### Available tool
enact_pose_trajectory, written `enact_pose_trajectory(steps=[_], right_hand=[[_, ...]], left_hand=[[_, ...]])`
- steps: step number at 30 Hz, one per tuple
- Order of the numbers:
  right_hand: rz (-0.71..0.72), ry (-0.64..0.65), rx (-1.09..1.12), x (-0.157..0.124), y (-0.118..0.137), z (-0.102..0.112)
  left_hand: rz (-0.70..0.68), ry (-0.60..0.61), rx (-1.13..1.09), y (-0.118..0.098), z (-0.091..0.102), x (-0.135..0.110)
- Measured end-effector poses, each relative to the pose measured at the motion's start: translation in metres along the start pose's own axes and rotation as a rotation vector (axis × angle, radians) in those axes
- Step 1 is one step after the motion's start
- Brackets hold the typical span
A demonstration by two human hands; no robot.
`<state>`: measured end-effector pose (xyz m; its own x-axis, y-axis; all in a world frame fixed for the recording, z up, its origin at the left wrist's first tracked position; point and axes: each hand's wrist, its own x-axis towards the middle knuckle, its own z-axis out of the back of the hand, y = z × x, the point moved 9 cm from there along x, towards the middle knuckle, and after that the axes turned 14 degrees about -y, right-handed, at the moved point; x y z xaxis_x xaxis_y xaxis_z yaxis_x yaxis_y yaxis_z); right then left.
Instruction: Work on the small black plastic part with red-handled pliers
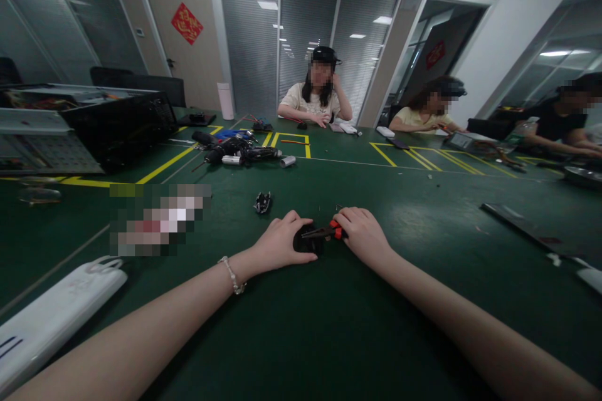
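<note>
- Dark green matting covers the bench (329, 332), which fills the lower half of the frame and carries yellow tape lines (164, 166) toward the upper left and upper right.
- At the centre of the frame the left hand (281, 243) lies curled over a small round black part (308, 244) that sits on the bench. Its fingers are drawn together on the part's left side and top.
- Just right of centre, the right hand (363, 233) is clamped around the grips of slim red-handled pliers (324, 232). The dark nose points left and reaches the top of the small round black part, but whether it pinches anything is too small to tell.
- A pale beaded bracelet (234, 276) circles the left wrist.
- A small crumpled black piece (263, 202) lies just above and left of the left hand, apart from it.
- A long white plastic device (56, 313) rests in the lower left corner.
- A heap of dark hand tools (235, 150) with a short grey cylinder (288, 161) beside it sits above centre.
- A black open computer case (117, 128) stands at the left edge.
- A long dark flat strip (517, 222) lies at the right.
- Three seated people (315, 103) work along the far side, well apart from the two hands.
</note>
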<state>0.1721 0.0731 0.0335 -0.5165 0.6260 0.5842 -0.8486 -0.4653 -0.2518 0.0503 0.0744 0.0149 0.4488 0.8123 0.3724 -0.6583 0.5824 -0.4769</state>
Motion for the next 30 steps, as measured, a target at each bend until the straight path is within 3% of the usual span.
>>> enact_pose_trajectory(steps=[30], right_hand=[[0.039,0.03,-0.037,0.0018,0.0055,0.0024]], left_hand=[[-0.023,-0.012,-0.011,-0.0011,0.0006,0.0006]])
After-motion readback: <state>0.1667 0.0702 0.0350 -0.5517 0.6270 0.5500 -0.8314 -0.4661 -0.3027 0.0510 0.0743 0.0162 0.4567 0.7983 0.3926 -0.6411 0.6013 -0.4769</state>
